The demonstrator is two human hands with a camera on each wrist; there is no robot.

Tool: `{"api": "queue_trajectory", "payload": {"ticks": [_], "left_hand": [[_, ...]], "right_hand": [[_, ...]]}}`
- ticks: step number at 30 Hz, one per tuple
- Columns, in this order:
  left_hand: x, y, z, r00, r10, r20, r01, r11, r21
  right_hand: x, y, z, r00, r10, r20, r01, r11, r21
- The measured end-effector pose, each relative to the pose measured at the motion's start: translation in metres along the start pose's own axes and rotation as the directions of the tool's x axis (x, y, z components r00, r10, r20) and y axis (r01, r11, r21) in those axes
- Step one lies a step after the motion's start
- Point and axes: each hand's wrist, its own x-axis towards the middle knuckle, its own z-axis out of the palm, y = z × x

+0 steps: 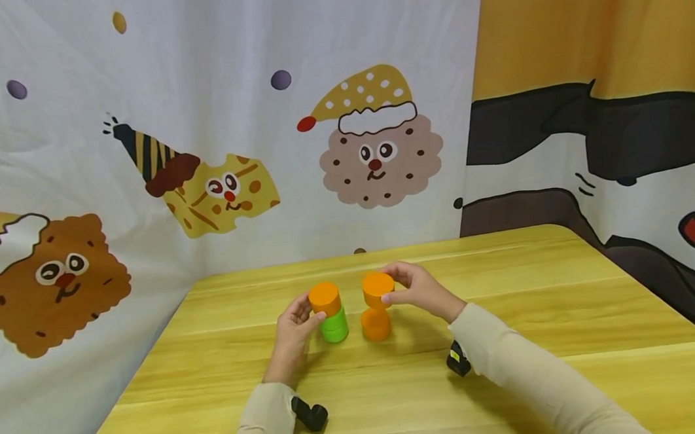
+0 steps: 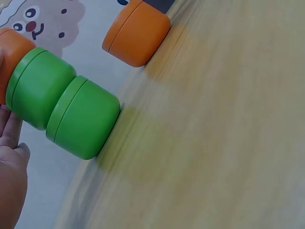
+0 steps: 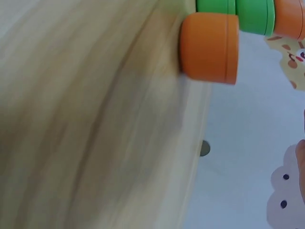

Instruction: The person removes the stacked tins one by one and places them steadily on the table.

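Two hands stacking small cups near the counter's far edge.
Left hand grips the orange cup atop the green cups; right hand pinches another orange cup, seemingly above a third. Probably light, stiff, smooth plastic; hold by the sides.

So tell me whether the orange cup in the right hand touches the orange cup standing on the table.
Apart. The head view shows the held orange cup above the standing orange cup, with a gap between.
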Motion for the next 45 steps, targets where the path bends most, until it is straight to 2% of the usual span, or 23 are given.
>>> {"api": "queue_trajectory", "payload": {"ticks": [4, 9, 19, 30, 36, 45], "left_hand": [[0.0, -0.002, 0.0, 1.0, 0.001, -0.001, -0.001, 1.0, 0.026], [0.0, -0.002, -0.001, 1.0, -0.016, -0.004, 0.016, 1.0, 0.003], [-0.001, -0.001, 0.0, 1.0, -0.003, -0.003, 0.003, 1.0, -0.021], [0.0, -0.001, 0.0, 1.0, -0.018, -0.009, 0.017, 1.0, -0.022], [0.001, -0.001, -0.001, 1.0, -0.011, -0.003, 0.011, 1.0, -0.013], [0.0, -0.001, 0.0, 1.0, -0.007, -0.013, 0.007, 1.0, -0.028]], "right_hand": [[-0.007, 0.006, -0.006, 1.0, -0.009, -0.001, 0.009, 1.0, -0.004], [-0.014, 0.014, -0.012, 1.0, -0.011, 0.005, 0.011, 1.0, -0.017], [-0.02, 0.024, -0.017, 0.998, 0.058, -0.009, -0.058, 0.998, -0.03], [-0.022, 0.033, -0.026, 0.994, 0.106, -0.024, -0.107, 0.992, -0.059], [-0.022, 0.044, -0.031, 0.998, 0.069, 0.009, -0.068, 0.993, -0.093], [-0.024, 0.048, -0.031, 0.977, 0.211, 0.012, -0.208, 0.97, -0.129]]}}
